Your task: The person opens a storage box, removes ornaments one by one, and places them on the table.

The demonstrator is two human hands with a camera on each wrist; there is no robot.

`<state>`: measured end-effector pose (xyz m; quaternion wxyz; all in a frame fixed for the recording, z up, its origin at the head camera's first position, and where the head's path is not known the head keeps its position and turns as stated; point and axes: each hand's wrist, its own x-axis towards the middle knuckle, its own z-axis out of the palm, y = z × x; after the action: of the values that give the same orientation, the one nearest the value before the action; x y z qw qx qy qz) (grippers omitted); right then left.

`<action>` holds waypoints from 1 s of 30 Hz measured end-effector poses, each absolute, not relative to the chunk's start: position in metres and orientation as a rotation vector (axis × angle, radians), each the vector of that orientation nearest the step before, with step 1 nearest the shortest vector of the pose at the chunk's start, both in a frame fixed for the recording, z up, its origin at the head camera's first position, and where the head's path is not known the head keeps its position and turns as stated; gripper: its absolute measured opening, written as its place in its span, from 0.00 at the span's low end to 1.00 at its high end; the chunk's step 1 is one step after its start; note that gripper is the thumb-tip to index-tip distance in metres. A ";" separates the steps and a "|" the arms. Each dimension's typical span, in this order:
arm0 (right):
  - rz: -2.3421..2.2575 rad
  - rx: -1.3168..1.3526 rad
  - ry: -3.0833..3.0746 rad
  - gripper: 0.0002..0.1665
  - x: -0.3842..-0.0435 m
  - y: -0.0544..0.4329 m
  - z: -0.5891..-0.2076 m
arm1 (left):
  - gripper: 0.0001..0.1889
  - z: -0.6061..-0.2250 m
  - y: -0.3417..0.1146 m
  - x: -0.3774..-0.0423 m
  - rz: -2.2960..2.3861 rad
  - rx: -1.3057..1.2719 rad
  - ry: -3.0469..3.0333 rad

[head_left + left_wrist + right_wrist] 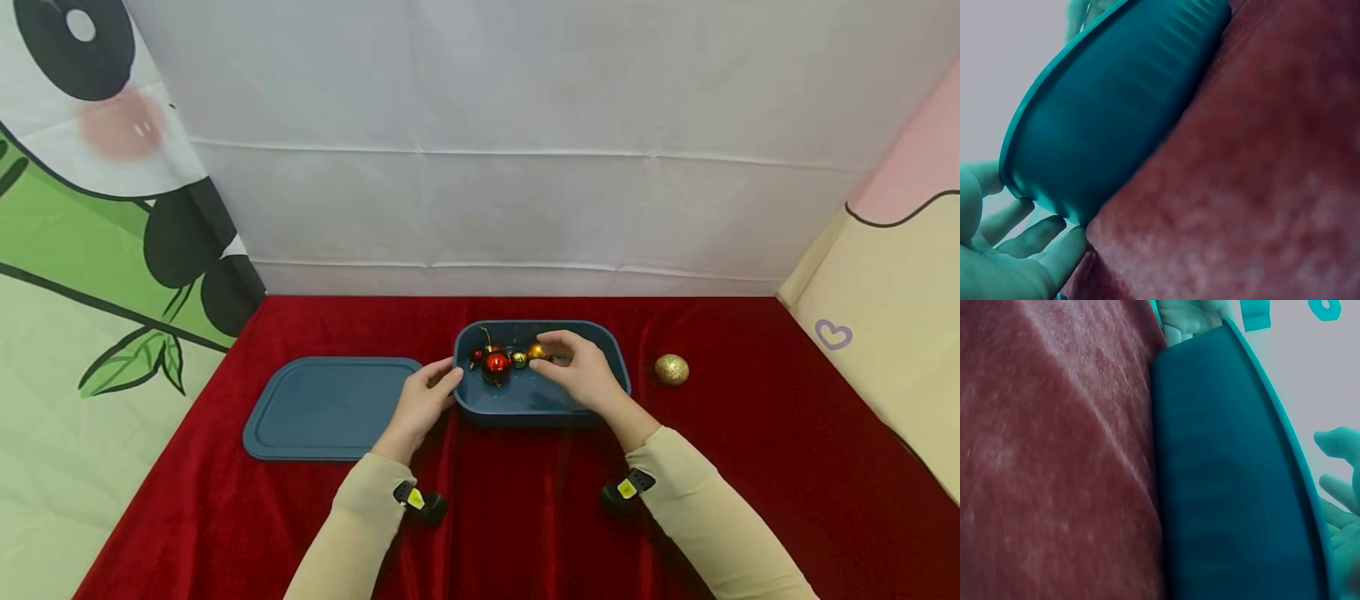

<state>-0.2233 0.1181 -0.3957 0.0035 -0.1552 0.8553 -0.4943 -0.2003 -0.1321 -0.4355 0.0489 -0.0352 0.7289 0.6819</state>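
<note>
A blue rectangular box (540,402) stands on the red cloth. Inside lie Christmas baubles: a shiny red bauble (496,365), a small gold bauble (519,359) and, further right, another gold bauble (536,351). My left hand (426,400) grips the box at its left end, thumb at the rim and fingertips against the outer wall, as the left wrist view shows. Over the box's right side reaches my right hand (581,371), its thumb and fingers spread around the right gold bauble in the head view. In the right wrist view those fingers (1337,442) are apart above the rim, nothing between them.
A flat blue lid (322,408) lies left of the box. To the right, a glittery gold bauble (671,369) rests on the red cloth (750,433). A pale backdrop (480,208) rises behind the table's far edge, with printed sheets at both sides.
</note>
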 end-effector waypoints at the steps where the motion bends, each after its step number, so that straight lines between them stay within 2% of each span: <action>1: -1.543 -0.484 2.680 0.27 -0.223 0.116 -0.396 | 0.24 -0.435 -0.131 -0.200 2.081 -0.114 2.224; 30: -1.431 -0.419 2.682 0.32 -0.235 0.066 -0.401 | 0.22 -0.436 -0.127 -0.201 2.090 -0.124 2.266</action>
<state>-0.2355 0.0660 -0.4012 0.0366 -0.1364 0.8735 -0.4660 -0.2013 -0.1269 -0.4358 0.0280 -0.0403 0.7342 0.6772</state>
